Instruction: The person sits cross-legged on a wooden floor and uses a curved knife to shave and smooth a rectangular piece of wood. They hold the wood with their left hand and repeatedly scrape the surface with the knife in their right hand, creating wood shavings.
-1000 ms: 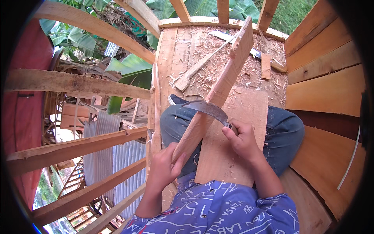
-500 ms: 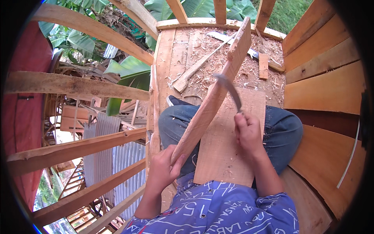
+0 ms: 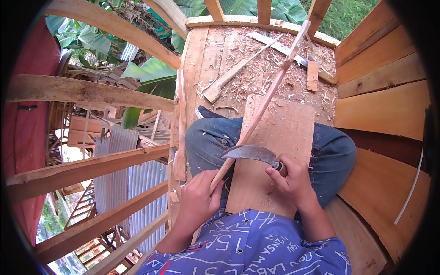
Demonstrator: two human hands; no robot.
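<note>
My left hand (image 3: 200, 192) grips the near end of a long narrow wooden piece (image 3: 265, 101), which slants up and away to the right with its thin edge toward me. In my right hand (image 3: 293, 176) is the dark handle of a curved knife (image 3: 252, 152), sickle-like in shape. Its blade points left and lies across the wooden piece a little above my left hand. Under both, a flat wooden board (image 3: 279, 133) rests across my lap, with a few shavings on it.
Shavings (image 3: 266, 62) litter the plank floor ahead. A long-bladed saw or machete-like tool (image 3: 300, 59), a pale wedge-ended stick (image 3: 224, 85) and a small wood block (image 3: 312, 75) lie there. Slatted rails (image 3: 91, 172) stand to the left, a plank wall (image 3: 380, 107) to the right.
The knife has come down and toward me along the wooden piece, from its middle to near my left hand. The piece has turned from its broad face to its narrow edge.
</note>
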